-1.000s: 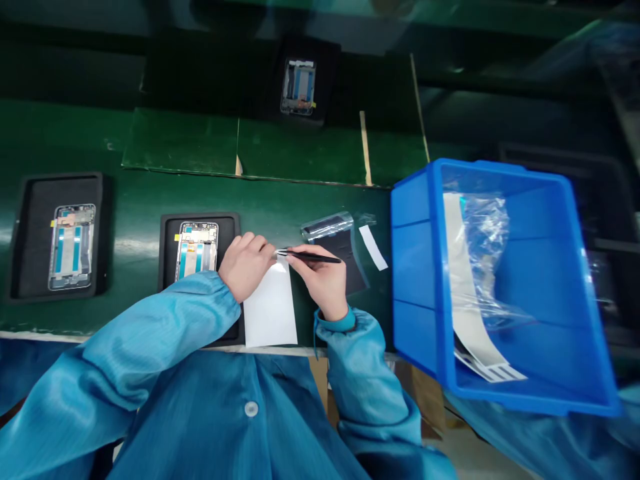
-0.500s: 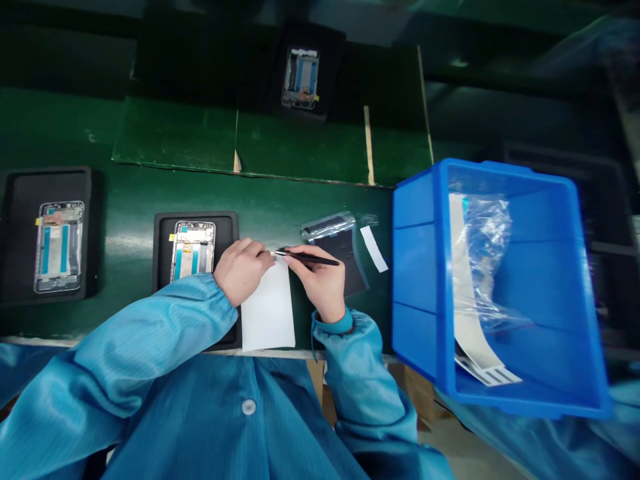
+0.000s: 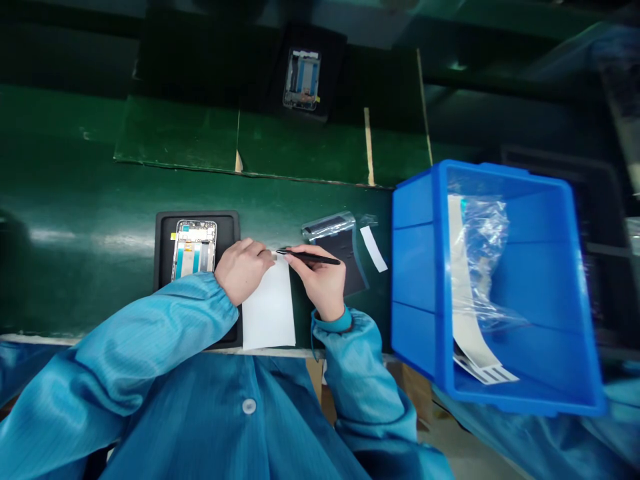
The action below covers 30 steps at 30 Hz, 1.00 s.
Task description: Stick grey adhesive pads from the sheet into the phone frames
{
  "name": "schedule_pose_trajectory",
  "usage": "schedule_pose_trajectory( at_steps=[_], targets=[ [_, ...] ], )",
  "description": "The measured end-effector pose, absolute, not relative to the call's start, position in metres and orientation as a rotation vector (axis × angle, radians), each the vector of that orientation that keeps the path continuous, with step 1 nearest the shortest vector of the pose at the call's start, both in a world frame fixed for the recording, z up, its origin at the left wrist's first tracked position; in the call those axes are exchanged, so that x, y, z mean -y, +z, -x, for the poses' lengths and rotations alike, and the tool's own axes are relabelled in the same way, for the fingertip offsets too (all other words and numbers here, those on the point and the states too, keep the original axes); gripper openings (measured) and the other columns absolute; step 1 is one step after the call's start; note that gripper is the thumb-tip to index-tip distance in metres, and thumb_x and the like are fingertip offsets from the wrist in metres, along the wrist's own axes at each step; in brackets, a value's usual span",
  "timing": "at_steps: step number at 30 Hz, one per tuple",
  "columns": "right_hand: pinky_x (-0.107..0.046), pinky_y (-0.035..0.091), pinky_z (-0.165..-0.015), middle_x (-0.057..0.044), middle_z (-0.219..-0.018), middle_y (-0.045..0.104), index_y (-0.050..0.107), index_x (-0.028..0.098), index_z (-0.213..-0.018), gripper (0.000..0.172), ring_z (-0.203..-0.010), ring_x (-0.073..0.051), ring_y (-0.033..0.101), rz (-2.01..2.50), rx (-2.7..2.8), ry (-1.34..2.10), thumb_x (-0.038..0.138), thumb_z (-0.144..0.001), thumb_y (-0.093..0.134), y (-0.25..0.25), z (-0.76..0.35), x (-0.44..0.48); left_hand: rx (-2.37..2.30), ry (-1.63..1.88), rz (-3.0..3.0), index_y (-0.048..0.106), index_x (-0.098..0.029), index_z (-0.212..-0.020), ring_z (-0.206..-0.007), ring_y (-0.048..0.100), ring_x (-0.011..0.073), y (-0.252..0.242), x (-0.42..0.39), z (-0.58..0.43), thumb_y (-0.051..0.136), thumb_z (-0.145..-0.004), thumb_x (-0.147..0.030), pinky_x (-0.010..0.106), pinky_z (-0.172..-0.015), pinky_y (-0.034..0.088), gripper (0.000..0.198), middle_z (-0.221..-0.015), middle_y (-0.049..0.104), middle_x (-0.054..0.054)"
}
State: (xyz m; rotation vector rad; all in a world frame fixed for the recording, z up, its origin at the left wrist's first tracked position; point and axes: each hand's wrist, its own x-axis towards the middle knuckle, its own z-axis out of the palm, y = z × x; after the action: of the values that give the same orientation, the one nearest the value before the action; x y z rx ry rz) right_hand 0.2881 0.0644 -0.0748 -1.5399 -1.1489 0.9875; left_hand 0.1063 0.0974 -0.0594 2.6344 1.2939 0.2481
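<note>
My right hand (image 3: 323,283) grips black tweezers (image 3: 313,257), whose tips point left at the top edge of a white sheet stack (image 3: 270,307). Close to those tips, my left hand (image 3: 244,270) rests on the sheets' upper left part with its fingers closed. A small piece seems pinched at its fingertips, too small to make out. Left of it, a phone frame (image 3: 195,248) with blue strips and a yellow tab lies in a black tray (image 3: 164,257), partly covered by my left sleeve.
A blue bin (image 3: 414,267) on the right holds clear plastic film (image 3: 483,253) and pale strips (image 3: 463,287). Dark film (image 3: 343,257) and a white strip (image 3: 374,249) lie beside it. Another phone frame (image 3: 303,79) sits on the raised green shelf (image 3: 300,150).
The black tray with a phone frame at the far left has gone from its place; a dark blur shows at the left edge. My hands have hardly moved.
</note>
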Motion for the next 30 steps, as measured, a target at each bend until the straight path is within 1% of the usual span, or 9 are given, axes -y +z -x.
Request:
schedule_pose_trajectory(
  at_steps=[5, 9, 21, 30],
  targets=[
    [-0.038, 0.064, -0.083, -0.004, -0.091, 0.079, 0.077, 0.022, -0.087, 0.016, -0.085, -0.022, 0.076, 1.537, 1.116, 0.993, 0.031, -0.075, 0.083, -0.075, -0.287, -0.064, -1.286, 0.198, -2.6, 0.074, -0.015, -0.09, -0.088, 0.063, 0.0211, -0.055, -0.098, -0.106, 0.064, -0.094, -0.026, 0.035, -0.081, 0.049, 0.016, -0.093, 0.073, 0.008],
    [-0.038, 0.064, -0.081, -0.004, -0.09, 0.079, 0.077, 0.022, -0.086, 0.017, -0.083, -0.023, 0.076, 1.537, 1.087, 1.0, 0.033, -0.074, 0.084, -0.075, -0.286, -0.065, -1.307, 0.171, -2.579, 0.073, -0.015, -0.09, -0.088, 0.064, 0.0213, -0.052, -0.098, -0.107, 0.067, -0.092, -0.025, 0.034, -0.08, 0.049, 0.012, -0.093, 0.072, 0.008],
    [-0.038, 0.064, -0.078, -0.006, -0.09, 0.079, 0.077, 0.021, -0.086, 0.021, -0.082, -0.023, 0.076, 1.553, 1.099, 0.979, 0.036, -0.073, 0.084, -0.077, -0.284, -0.067, -1.338, 0.119, -2.586, 0.073, -0.014, -0.091, -0.089, 0.065, 0.0215, -0.051, -0.098, -0.109, 0.066, -0.092, -0.026, 0.033, -0.08, 0.049, 0.014, -0.093, 0.073, 0.008],
    [-0.038, 0.064, -0.076, -0.005, -0.089, 0.079, 0.078, 0.022, -0.085, 0.018, -0.08, -0.022, 0.076, 1.547, 1.102, 0.957, 0.034, -0.073, 0.085, -0.078, -0.285, -0.066, -1.348, 0.086, -2.559, 0.072, -0.014, -0.094, -0.093, 0.065, 0.0229, -0.048, -0.097, -0.108, 0.065, -0.093, -0.024, 0.034, -0.079, 0.05, 0.013, -0.096, 0.073, 0.009]
  ],
)
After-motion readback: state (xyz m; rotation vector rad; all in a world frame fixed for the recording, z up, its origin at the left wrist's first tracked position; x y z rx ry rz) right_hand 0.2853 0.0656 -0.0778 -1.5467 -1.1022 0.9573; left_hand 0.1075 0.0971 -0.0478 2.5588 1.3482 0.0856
